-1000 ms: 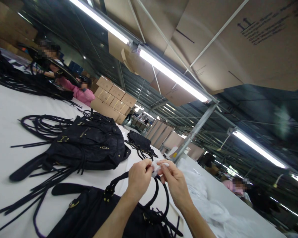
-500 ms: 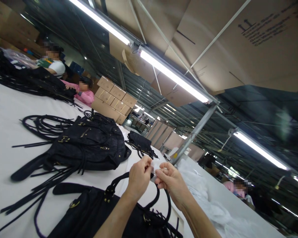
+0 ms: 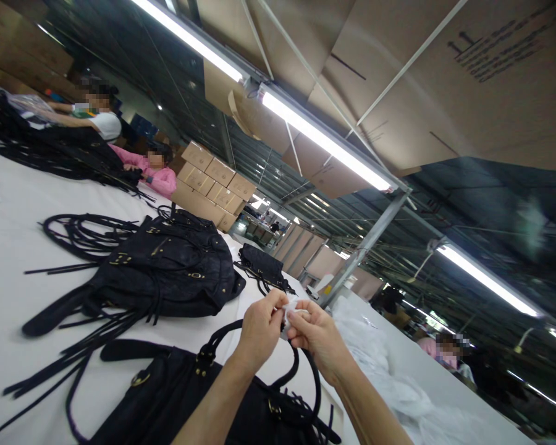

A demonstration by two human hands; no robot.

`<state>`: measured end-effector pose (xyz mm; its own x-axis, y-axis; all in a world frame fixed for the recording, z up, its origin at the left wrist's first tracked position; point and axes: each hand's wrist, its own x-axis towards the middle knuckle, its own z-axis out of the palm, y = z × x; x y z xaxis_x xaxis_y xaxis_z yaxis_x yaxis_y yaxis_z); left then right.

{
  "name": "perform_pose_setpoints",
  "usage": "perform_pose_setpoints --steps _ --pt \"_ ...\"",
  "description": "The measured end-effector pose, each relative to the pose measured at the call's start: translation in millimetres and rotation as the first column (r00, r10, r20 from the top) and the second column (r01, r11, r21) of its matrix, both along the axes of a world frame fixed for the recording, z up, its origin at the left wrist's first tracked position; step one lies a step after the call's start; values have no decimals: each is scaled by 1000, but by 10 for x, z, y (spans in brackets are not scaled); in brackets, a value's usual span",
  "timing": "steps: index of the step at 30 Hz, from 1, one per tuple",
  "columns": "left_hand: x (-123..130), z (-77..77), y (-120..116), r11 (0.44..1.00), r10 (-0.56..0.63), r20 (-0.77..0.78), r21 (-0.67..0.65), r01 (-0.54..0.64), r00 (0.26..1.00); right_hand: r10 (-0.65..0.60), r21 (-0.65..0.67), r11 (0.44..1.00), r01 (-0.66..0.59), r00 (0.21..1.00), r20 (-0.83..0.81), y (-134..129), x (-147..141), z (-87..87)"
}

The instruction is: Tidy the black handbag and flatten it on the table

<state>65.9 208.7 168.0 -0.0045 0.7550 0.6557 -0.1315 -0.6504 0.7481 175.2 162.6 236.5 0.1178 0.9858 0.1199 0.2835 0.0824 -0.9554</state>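
White wrap (image 3: 290, 307) bunched up since moment ago — both hands (image 3: 260, 324) pinching it near black bag (image 3: 167, 395).

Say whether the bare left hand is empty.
No: the left hand and right hand both pinch a small, crumpled, thin white sheet.

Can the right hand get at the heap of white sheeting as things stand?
Probably yes: the heap of white sheeting lies to the right of the right hand, with nothing visible between them. However, its fingers are busy pinching the small white piece.
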Motion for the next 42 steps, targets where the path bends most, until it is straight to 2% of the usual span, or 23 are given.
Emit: perform_pose_setpoints --steps 5,11,15,21,26,31,35,38,42 --pt "6 6 6 998 -14 7 59 14 1000 26 -110 994 -26 1000 -3 3 26 39" --pt "-7 -8 20 996 -1 7 92 0 1000 -48 36 998 49 998 -35 22 -24 -10" --pt "-2 -38 27 993 22 -18 117 -19 1000 -107 37 993 114 983 -149 49 -71 -40" --pt "-1 -32 14 993 4 -24 119 -1 1000 -60 -59 997 52 989 -134 24 -49 15" --pt "-18 -8 -7 993 6 -51 118 0 999 -61 12 998 63 992 -114 -3 -58 -49" --pt "-38 -45 45 985 8 -68 170 4 998 -37 47 998 48 976 -215 13 -65 -99" --pt "-69 -53 73 981 12 -79 196 3 997 -2 -78 997 -18 969 -248 27 -40 26" --pt "-62 -53 68 977 32 -98 214 -10 995 -9 -183 983 -21 987 -160 41 -11 145" --pt "-14 -75 61 974 69 -135 223 -38 988 64 -119 992 -47 988 140 76 60 189"
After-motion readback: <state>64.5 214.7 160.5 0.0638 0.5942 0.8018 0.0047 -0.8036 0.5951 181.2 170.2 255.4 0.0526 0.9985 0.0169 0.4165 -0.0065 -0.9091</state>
